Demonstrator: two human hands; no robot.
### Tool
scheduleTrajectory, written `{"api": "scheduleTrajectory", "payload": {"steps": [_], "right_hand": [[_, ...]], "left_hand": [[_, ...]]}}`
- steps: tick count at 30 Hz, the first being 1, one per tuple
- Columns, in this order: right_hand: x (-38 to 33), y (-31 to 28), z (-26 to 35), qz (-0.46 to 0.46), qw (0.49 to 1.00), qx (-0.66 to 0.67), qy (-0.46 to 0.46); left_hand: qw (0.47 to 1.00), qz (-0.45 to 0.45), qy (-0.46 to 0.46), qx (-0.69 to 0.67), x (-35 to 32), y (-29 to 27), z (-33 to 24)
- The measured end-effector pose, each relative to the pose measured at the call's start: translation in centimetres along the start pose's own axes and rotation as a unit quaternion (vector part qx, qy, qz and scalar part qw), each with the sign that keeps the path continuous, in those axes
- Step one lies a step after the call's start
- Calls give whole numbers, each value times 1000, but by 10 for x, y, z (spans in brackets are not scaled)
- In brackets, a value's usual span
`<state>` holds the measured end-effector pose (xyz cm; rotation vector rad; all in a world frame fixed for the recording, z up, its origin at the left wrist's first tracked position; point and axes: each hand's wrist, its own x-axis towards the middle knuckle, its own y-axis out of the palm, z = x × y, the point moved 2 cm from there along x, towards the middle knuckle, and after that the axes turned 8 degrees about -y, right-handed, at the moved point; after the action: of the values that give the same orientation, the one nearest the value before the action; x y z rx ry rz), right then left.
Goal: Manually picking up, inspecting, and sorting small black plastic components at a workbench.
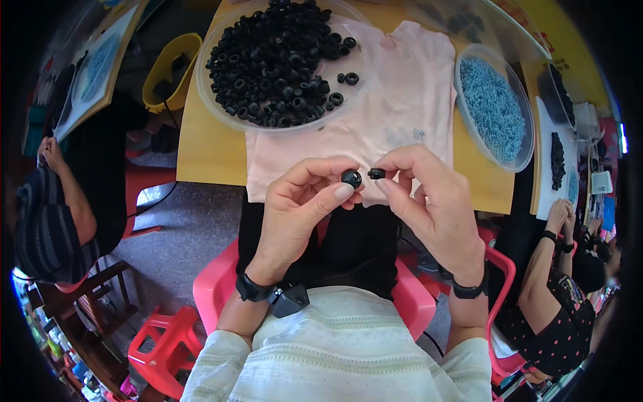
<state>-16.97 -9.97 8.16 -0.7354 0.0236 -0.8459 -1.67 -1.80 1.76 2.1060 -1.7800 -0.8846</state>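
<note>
Between the thumb and fingers of my left hand [305,199] is a round, glossy black part [351,178]. My right hand [425,194] pinches a smaller black ring-like part [376,173] with a short stub toward the left. The two parts are close together but apart, above the near edge of a pale pink cloth [281,157]. Beyond my hands, a clear round tray [209,100] holds a heap of small black ring-shaped and cap-like parts [268,63]. A few of these lie loose toward its right side.
A clear oval tub of small light-blue pieces [494,107] stands on the right of the wooden table [214,157]. A yellow bin [171,74] is at the left. People sit at tables on both sides. A red stool [163,345] stands on the floor at lower left.
</note>
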Motion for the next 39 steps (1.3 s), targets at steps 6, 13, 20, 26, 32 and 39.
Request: {"api": "scheduleTrajectory", "payload": {"steps": [6, 13, 20, 26, 32, 39], "right_hand": [[-6, -11, 15, 53, 993, -92, -53], [-9, -17, 23, 83, 986, -111, -91], [-16, -13, 12, 14, 993, 120, -6], [-22, -6, 4, -19, 977, 205, 51], [-22, 4, 0, -45, 976, 210, 27], [-27, 14, 0, -62, 987, 146, -13]], "left_hand": [[998, 17, 39, 51, -8, 11, -4], [993, 61, 51, 90, -14, 11, 0], [997, 76, -17, 13, -15, 13, 0], [988, 106, -57, -94, -13, 12, 5], [969, 124, -131, -170, -11, 7, 9], [948, 129, -183, -224, -10, 3, 17]]}}
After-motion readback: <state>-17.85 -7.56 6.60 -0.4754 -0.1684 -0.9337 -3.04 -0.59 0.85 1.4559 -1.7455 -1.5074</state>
